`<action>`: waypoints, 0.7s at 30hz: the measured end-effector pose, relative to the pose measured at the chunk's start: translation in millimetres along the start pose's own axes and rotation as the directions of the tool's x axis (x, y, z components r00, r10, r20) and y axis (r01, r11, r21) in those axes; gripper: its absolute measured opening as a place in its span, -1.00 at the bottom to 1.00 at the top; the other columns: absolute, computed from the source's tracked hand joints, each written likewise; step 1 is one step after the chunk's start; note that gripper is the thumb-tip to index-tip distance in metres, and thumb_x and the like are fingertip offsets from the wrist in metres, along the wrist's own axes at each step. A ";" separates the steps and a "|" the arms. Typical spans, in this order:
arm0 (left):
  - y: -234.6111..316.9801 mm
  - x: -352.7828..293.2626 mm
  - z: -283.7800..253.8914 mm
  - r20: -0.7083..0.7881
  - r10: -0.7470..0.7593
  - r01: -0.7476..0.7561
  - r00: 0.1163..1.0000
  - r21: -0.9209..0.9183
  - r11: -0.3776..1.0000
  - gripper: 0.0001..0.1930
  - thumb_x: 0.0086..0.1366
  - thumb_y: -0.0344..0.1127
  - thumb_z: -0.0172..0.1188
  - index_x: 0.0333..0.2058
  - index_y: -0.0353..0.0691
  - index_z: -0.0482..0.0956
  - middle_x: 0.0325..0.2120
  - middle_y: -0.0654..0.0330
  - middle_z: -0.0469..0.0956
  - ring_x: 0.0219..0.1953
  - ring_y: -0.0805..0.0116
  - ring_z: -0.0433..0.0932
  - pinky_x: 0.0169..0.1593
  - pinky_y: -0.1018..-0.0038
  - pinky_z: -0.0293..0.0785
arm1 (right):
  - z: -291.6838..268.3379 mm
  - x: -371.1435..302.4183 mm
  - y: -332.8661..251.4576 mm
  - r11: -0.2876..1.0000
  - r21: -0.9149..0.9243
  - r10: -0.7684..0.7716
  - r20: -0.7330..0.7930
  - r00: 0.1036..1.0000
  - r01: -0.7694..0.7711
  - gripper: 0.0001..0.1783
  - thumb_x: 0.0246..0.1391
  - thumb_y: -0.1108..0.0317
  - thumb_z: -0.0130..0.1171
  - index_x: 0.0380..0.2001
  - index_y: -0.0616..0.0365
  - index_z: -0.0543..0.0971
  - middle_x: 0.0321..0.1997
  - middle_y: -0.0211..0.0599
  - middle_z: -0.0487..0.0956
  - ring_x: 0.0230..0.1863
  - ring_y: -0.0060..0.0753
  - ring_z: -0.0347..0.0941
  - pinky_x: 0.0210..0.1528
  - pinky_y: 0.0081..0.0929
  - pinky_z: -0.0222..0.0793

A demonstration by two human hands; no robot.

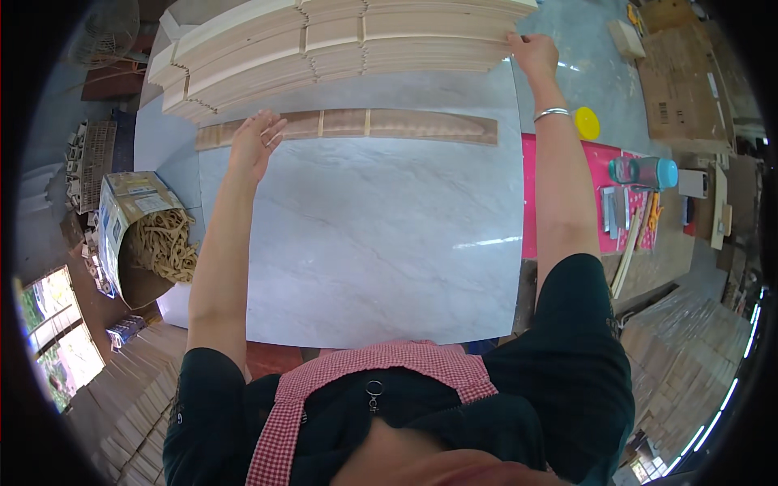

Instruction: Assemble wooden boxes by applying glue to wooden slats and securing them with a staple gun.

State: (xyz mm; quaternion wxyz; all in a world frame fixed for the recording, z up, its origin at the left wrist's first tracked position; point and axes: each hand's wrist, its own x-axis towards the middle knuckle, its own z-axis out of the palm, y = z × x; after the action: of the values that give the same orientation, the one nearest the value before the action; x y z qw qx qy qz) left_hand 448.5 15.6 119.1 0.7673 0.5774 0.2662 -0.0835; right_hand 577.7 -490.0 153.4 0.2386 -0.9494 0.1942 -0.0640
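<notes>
A long, thin wooden slat (413, 124) lies across the marble-patterned tabletop; it is brown, with two pale cross bands near its middle. Over its left part is my left hand (258, 142), palm partly turned up and fingers loosely extended, holding nothing that I can see. Behind the slat rises a large stack of pale wooden slats (340, 49) in several tiers, with stepped seams along the front. At the stack's right end, my right hand (536, 58) has its fingertips closed on the edge of a slat. A silver bangle circles that wrist.
A tipped cardboard box (134, 190) of tan bands stands at the left table edge. On the right, a pink mat (531, 194) carries a blue-capped bottle (648, 172), metal pieces and sticks, with a yellow lid (586, 123) beside it. Large cartons (681, 89) stand farther right.
</notes>
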 end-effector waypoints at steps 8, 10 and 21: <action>-3.5 10.4 -23.8 -0.037 -0.092 0.091 0.995 -0.043 0.995 -0.70 0.39 -0.27 0.22 0.02 -0.27 0.51 -0.12 0.13 0.60 -0.03 0.26 0.63 -0.04 0.47 0.46 | -1.9 12.0 2.1 0.991 0.093 0.087 0.096 0.992 -0.096 -0.47 0.03 -0.05 0.28 -0.37 0.33 0.73 -0.40 -0.14 0.71 -0.33 -0.12 0.60 -0.16 -0.33 0.52; -5.6 16.8 -30.0 -0.038 -0.125 0.123 0.991 -0.055 0.991 -0.70 0.39 -0.28 0.22 0.01 -0.28 0.51 -0.11 0.12 0.60 -0.03 0.25 0.63 -0.04 0.47 0.47 | -1.1 13.7 -1.8 0.991 0.079 0.100 0.120 0.988 -0.110 -0.45 0.01 -0.05 0.31 -0.36 0.37 0.73 -0.42 -0.13 0.70 -0.34 -0.13 0.60 -0.20 -0.35 0.53; 14.2 39.5 7.2 -0.030 -0.135 0.124 0.990 -0.238 0.963 -0.58 0.42 -0.33 0.14 0.16 -0.42 0.37 0.12 -0.18 0.41 0.18 -0.05 0.50 0.19 0.20 0.45 | 14.8 20.5 16.2 0.923 0.341 0.118 0.184 0.976 -0.176 -0.36 -0.04 -0.05 0.44 -0.24 0.43 0.61 -0.43 -0.19 0.63 -0.51 -0.46 0.50 -0.41 -0.54 0.48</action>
State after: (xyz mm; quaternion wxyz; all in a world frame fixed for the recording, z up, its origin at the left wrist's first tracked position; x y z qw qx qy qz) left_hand 490.3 20.6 112.4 0.8171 0.4654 0.3286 -0.0880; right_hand 594.2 -505.0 133.2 0.4252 -0.8752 0.2306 -0.0034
